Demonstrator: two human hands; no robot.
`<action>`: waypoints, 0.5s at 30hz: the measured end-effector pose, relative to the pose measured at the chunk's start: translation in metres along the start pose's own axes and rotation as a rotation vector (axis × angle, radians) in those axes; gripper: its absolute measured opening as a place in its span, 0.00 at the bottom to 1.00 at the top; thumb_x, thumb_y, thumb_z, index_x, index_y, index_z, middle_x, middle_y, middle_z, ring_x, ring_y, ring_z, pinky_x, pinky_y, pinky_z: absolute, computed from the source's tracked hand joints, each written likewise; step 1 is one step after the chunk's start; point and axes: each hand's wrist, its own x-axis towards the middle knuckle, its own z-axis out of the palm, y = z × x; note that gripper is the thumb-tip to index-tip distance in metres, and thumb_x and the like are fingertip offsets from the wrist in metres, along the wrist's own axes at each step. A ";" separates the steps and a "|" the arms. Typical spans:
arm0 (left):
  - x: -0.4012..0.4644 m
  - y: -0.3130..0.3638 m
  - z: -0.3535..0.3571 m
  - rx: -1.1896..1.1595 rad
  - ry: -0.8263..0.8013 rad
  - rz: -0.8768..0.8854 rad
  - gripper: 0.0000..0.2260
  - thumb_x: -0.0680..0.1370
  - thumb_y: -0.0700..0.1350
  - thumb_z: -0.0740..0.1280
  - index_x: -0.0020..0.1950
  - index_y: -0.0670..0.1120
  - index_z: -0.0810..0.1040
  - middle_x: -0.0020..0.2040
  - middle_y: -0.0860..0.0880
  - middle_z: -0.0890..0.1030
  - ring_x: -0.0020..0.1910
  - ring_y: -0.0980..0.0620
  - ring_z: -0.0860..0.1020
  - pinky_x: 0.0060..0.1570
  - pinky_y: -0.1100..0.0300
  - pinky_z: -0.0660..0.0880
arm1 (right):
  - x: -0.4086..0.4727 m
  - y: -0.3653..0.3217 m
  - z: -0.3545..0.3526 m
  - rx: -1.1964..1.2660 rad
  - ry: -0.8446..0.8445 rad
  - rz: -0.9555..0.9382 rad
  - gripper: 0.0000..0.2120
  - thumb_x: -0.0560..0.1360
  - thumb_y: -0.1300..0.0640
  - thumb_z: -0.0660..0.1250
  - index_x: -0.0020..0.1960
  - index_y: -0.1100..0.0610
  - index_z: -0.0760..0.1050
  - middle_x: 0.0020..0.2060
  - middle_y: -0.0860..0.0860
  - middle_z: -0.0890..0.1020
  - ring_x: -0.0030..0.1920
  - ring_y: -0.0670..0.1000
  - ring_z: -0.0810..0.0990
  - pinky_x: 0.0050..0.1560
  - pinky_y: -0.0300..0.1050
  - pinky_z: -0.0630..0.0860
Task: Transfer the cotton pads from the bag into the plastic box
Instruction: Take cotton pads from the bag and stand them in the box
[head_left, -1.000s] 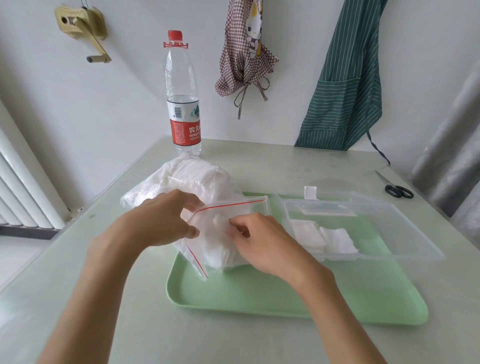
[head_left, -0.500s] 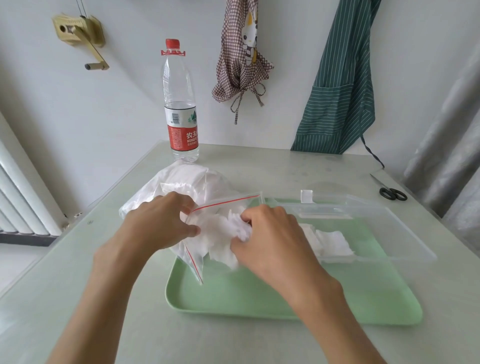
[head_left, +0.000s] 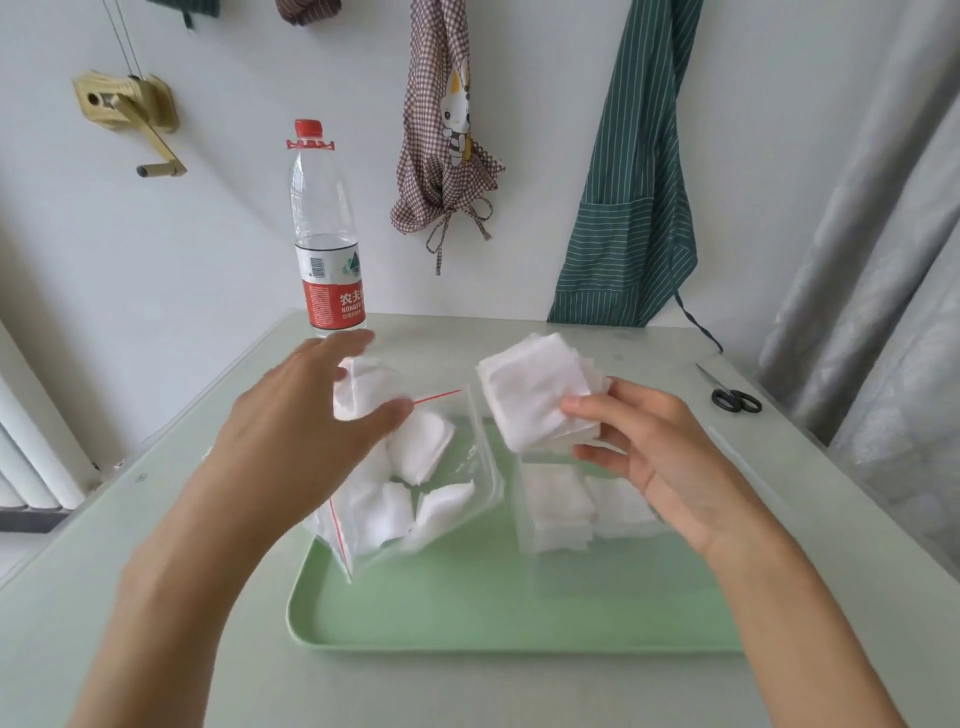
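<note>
Right hand (head_left: 660, 457) pinching a stack of square white cotton pads (head_left: 540, 397) up above the clear plastic box (head_left: 561, 514). Left hand (head_left: 306, 426) flat and loose on the clear zip bag (head_left: 415, 488), more pads inside. Loose pinch, so maybe dropped pads on the green tray (head_left: 467, 608). Pale table (head_left: 519, 691), water bottle (head_left: 327, 239), scissors (head_left: 735, 399), aprons on the wall.
</note>
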 end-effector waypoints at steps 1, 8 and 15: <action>0.000 0.012 0.004 -0.123 0.014 0.033 0.23 0.72 0.62 0.66 0.66 0.58 0.71 0.57 0.63 0.76 0.53 0.61 0.75 0.56 0.59 0.69 | 0.000 0.000 -0.009 0.045 0.030 -0.004 0.05 0.71 0.61 0.70 0.46 0.61 0.79 0.41 0.52 0.81 0.41 0.47 0.79 0.39 0.35 0.77; 0.021 0.070 0.087 -0.759 -0.225 0.096 0.08 0.74 0.51 0.69 0.46 0.48 0.81 0.44 0.54 0.84 0.45 0.57 0.82 0.48 0.58 0.78 | 0.002 -0.004 -0.033 0.038 0.062 -0.058 0.21 0.62 0.54 0.73 0.52 0.61 0.79 0.41 0.50 0.83 0.41 0.44 0.82 0.40 0.37 0.78; 0.027 0.077 0.112 -0.999 -0.392 0.082 0.08 0.77 0.44 0.65 0.54 0.45 0.80 0.49 0.48 0.85 0.47 0.55 0.82 0.52 0.59 0.78 | 0.011 -0.001 -0.061 0.241 0.031 0.100 0.11 0.61 0.49 0.73 0.40 0.53 0.81 0.35 0.48 0.80 0.33 0.44 0.79 0.34 0.36 0.78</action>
